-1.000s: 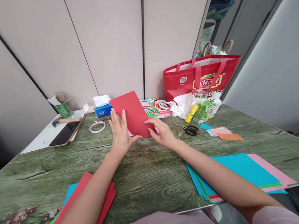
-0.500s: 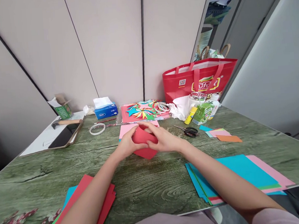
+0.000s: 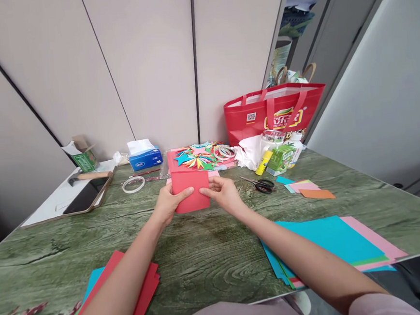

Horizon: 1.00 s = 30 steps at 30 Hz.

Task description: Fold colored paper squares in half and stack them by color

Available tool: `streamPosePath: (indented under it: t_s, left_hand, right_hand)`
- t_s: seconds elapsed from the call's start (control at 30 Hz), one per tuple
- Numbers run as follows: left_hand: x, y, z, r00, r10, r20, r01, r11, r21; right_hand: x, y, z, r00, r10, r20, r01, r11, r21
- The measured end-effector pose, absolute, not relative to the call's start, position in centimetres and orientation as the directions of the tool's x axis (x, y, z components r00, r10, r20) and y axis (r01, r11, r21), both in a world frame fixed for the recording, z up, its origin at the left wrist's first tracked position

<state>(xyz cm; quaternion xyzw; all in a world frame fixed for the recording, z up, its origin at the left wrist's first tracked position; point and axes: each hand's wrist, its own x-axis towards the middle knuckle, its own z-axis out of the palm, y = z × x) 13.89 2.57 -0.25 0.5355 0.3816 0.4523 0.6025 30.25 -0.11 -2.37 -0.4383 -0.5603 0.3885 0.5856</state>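
A red sheet of paper (image 3: 190, 182), squarish and nearly flat, is held up above the table between my two hands. My left hand (image 3: 170, 202) grips its left side, thumb across the front and fingers behind. On the right side, my right hand (image 3: 223, 191) pinches the edge with the thumb in front and the fingers at the back. Pink paper (image 3: 214, 174) lies on the table just behind, mostly hidden by the red sheet and my hands. Black-handled scissors (image 3: 264, 185) rest to the right of my right hand.
Coloured paper stacks lie at near left (image 3: 147, 284) and near right (image 3: 329, 240). Paper scraps (image 3: 317, 193) sit at right. Behind are a tape roll (image 3: 133, 184), tissue box (image 3: 145, 159), paper stars (image 3: 199, 157), yellow glue stick (image 3: 264, 163) and red bag (image 3: 247, 125).
The red paper was bent with a pointed corner hanging downward. Now it is turned square and flatter, and my hands have moved from around it to its two sides.
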Motion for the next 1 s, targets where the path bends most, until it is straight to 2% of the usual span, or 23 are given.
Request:
streamPosePath:
  t_s: [0.23,0.5,0.7,1.0]
  left_hand:
    - [13.8,2.5,0.0,0.335,0.938,0.085,-0.180,-0.025,0.983]
    - [13.8,3.0,-1.1,0.282,0.958,0.060,-0.205,-0.001,0.979]
    - [13.9,2.9,-1.7,0.231,0.972,0.031,-0.216,0.020,0.976]
    - [14.1,2.9,-1.9,0.205,0.979,0.009,-0.218,0.036,0.975]
  right_hand:
    - [30.4,-0.1,-3.5,0.028,0.959,0.281,-0.053,0.282,-0.958]
    - [30.5,-0.1,-4.0,0.004,0.978,0.208,-0.177,0.205,-0.963]
    - [30.5,-0.5,-4.0,0.004,0.991,0.131,-0.177,0.130,-0.976]
    - [30.6,-0.8,-3.9,-0.001,0.995,0.096,-0.227,0.093,-0.970]
